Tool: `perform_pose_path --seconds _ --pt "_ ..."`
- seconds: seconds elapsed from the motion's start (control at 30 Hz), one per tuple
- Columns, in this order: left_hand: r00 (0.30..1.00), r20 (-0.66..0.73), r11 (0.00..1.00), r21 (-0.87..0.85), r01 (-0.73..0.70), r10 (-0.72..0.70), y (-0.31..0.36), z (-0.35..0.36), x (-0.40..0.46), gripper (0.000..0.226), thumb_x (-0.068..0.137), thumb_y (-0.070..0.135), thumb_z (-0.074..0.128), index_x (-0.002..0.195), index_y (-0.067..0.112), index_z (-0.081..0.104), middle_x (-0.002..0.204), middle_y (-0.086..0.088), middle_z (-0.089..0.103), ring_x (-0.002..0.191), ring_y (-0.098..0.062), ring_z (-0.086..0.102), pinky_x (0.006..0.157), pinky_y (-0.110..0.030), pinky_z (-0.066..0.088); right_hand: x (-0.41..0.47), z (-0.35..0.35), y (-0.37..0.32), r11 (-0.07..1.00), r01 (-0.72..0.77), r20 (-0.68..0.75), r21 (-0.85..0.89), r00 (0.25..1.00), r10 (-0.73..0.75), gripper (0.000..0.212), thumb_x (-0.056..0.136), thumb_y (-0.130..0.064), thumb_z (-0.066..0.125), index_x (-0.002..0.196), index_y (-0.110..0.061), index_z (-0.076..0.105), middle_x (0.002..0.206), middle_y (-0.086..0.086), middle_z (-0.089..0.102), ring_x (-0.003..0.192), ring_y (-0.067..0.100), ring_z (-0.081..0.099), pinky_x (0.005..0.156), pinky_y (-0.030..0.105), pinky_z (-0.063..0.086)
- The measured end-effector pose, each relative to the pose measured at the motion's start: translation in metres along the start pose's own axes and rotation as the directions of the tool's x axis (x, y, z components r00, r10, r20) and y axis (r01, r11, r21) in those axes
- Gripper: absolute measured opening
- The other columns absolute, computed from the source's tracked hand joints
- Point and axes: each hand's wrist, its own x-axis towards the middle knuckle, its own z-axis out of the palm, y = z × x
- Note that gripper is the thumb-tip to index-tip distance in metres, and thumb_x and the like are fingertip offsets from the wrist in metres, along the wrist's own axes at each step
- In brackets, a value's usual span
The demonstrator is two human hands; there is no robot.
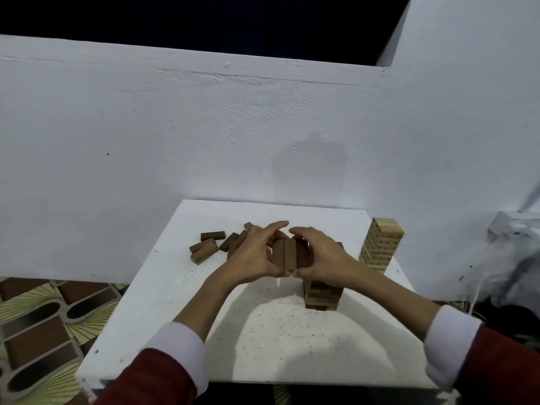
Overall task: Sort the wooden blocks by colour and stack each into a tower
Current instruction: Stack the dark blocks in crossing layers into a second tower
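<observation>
Both hands' fingers (pixel 274 229) clamped around dark blocks (pixel 289 254), loose blocks (pixel 209 244) leftward.

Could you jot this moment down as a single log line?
both hands grip dark blocks atop dark tower | light tower done | loose dark blocks remain

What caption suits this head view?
Both hands set dark blocks on the dark tower; light tower finished.

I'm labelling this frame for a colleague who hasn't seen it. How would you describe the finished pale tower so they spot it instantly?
Start at the white table against the white wall. At its far right corner stands the pale wood tower, clear of both hands. It alone is light-coloured; the nearer tower and loose blocks are dark brown.
</observation>
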Motion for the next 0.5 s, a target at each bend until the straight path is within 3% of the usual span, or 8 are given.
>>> perform_pose_path --seconds 0.07,0.17,0.3,0.37,0.43,0.5 --pt "0.999 0.032 1.000 -0.030 0.000 0.001 0.007 0.010 0.012 0.095 0.059 0.017 0.087 0.138 0.032 0.038 0.119 0.001 0.051 0.102 -0.003 0.052 0.080 -0.009 0.043 -0.004 -0.012 0.009 0.999 -0.035 0.007 -0.006 0.999 0.035 0.082 0.070 -0.021 0.079 0.139 -0.016 0.036 0.128 0.001 0.047 0.106 0.007 0.042 0.085 0.017 0.035" --pt "0.998 0.067 0.999 -0.033 0.024 -0.022 0.013 0.026 0.025 0.095 0.059 0.024 0.085 0.139 0.037 0.035 0.120 0.008 0.053 0.109 -0.011 0.050 0.091 -0.027 0.046 -0.011 -0.025 0.023 0.998 -0.068 0.004 0.005 0.998 0.068 0.081 0.070 -0.019 0.080 0.139 -0.016 0.037 0.124 -0.001 0.048 0.103 0.008 0.044 0.075 0.005 0.033" --pt "0.997 0.082 1.000 -0.003 0.016 -0.015 0.024 0.041 0.037 0.093 0.066 0.016 0.083 0.143 0.030 0.031 0.121 0.007 0.052 0.107 -0.007 0.041 0.081 -0.007 0.034 -0.018 -0.037 0.043 0.991 -0.117 0.030 0.056 0.993 0.116 0.083 0.072 -0.019 0.079 0.141 -0.022 0.034 0.125 -0.005 0.048 0.102 0.008 0.037 0.073 0.006 0.035" --pt "0.995 0.098 1.000 0.002 0.017 -0.017 0.027 0.045 0.041 0.094 0.068 0.017 0.082 0.144 0.029 0.028 0.122 0.004 0.052 0.114 -0.009 0.041 0.083 -0.008 0.032 -0.020 -0.041 0.052 0.988 -0.137 0.052 0.072 0.990 0.133 0.084 0.072 -0.019 0.079 0.141 -0.025 0.032 0.125 -0.006 0.048 0.103 0.009 0.035 0.077 0.009 0.034" --pt "0.993 0.111 1.000 0.006 0.027 -0.027 0.030 0.048 0.044 0.096 0.068 0.018 0.083 0.145 0.028 0.027 0.123 0.001 0.051 0.117 -0.012 0.042 0.089 -0.017 0.034 -0.019 -0.043 0.058 0.987 -0.143 0.068 0.075 0.988 0.138 0.083 0.074 -0.019 0.078 0.141 -0.026 0.031 0.123 -0.009 0.048 0.105 0.008 0.034 0.079 0.003 0.033" --pt "0.992 0.124 0.999 0.021 0.037 -0.039 0.033 0.051 0.049 0.097 0.068 0.018 0.083 0.146 0.026 0.025 0.123 0.000 0.052 0.116 -0.012 0.042 0.088 -0.016 0.034 -0.019 -0.045 0.063 0.985 -0.150 0.079 0.079 0.986 0.144 0.083 0.074 -0.020 0.078 0.141 -0.028 0.030 0.121 -0.011 0.048 0.106 0.007 0.033 0.078 -0.002 0.030"
